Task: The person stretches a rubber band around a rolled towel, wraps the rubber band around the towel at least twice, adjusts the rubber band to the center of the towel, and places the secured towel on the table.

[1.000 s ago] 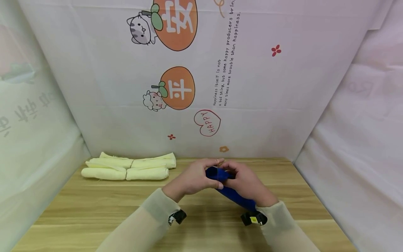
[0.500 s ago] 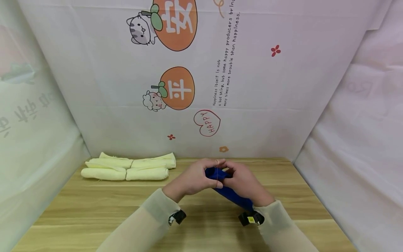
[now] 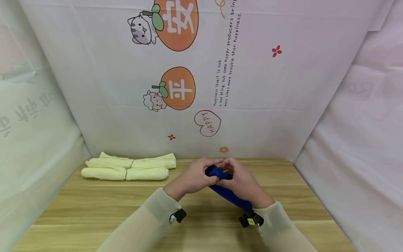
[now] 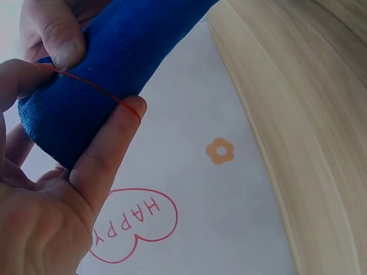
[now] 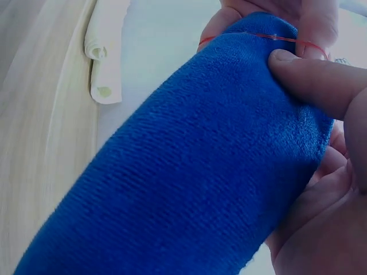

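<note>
At the head view's lower centre, the right hand (image 3: 247, 183) is pinching a rolled blue towel (image 3: 231, 196), likely light, soft and best clasped near its end, where the half-curled left hand (image 3: 196, 176) is clasping it and stretching a red elastic band (image 4: 92, 84).

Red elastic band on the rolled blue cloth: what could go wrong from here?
The red elastic band could slip off a fingertip of the left hand, since it loops close to the tip.
It might also slide off the rolled blue cloth, as it crosses near the end.
The roll could loosen if the right hand eases its grip.
</note>
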Motion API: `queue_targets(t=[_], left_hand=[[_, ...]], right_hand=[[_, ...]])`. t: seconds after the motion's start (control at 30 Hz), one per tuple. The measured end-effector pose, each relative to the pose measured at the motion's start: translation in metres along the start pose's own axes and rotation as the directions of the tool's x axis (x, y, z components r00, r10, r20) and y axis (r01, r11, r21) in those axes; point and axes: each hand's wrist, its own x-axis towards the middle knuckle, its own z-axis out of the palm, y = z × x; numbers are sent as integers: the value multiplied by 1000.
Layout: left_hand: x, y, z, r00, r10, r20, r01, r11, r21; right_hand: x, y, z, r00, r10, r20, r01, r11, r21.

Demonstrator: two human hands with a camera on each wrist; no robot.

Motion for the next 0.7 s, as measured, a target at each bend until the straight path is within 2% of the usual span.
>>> queue_targets(t=[0.3, 0.5, 0.7], left_hand=[[-4, -1, -3, 999, -49, 23, 50, 997, -54], [-6, -4, -4, 998, -68, 13, 69, 994, -90], [-7, -7, -7, 996, -83, 17, 85, 985, -151]], right_hand=[[-1, -1, 0, 993, -109, 40, 111, 993, -41], [0, 1, 4, 978, -207, 33, 209, 968, -136], [2, 1, 3, 967, -253, 36, 255, 947, -197]])
